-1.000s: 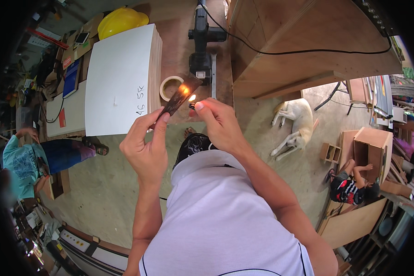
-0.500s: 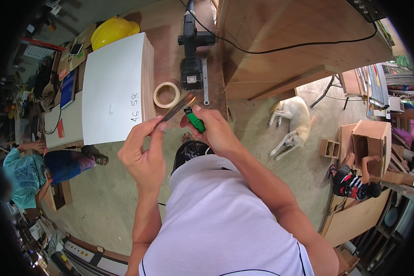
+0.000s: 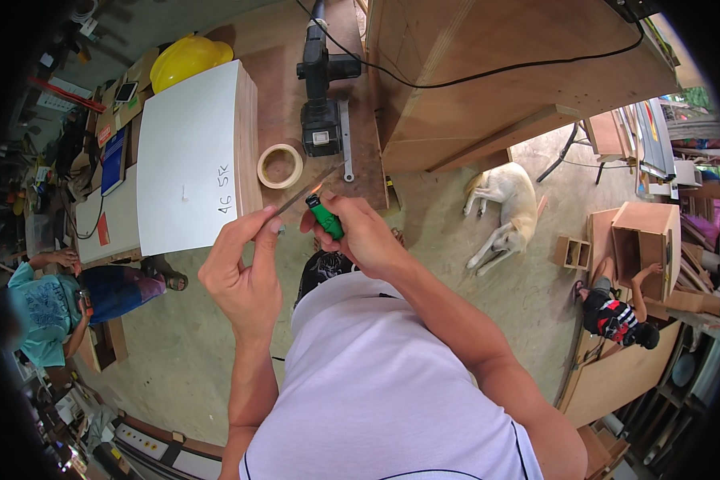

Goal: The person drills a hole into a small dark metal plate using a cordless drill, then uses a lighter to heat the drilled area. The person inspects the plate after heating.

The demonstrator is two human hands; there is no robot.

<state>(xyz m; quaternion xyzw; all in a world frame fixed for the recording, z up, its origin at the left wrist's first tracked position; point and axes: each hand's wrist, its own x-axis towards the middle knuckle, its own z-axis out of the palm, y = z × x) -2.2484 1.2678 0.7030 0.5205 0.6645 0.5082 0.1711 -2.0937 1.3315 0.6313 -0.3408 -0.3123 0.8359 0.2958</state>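
Between the thumb and fingers of my left hand (image 3: 244, 268) I pinch a thin dark strip (image 3: 300, 194) that slants up and to the right. My right hand (image 3: 368, 232) is closed around a green lighter (image 3: 326, 220), with its thumb near the lighter's top. A small orange flame (image 3: 317, 188) burns there, close beneath the strip. Past the strip, a roll of masking tape (image 3: 266, 170) lies flat on the wooden bench. A black power tool (image 3: 322, 120) lies beyond, with a flat metal bar (image 3: 346, 144) along its right side.
A tall stack of white-topped panels (image 3: 186, 160) stands at the left, beside a yellow hard hat (image 3: 190, 60). A black cable (image 3: 488, 82) crosses the wooden cabinet (image 3: 488, 48). A dog (image 3: 514, 204) lies on the floor. One person (image 3: 40, 308) is at far left, another (image 3: 616, 316) at far right.
The flame has shifted from near the strip's tip back along it toward my left hand. The strip, blurred before, now looks sharper. The bench has slid slightly left in the view.
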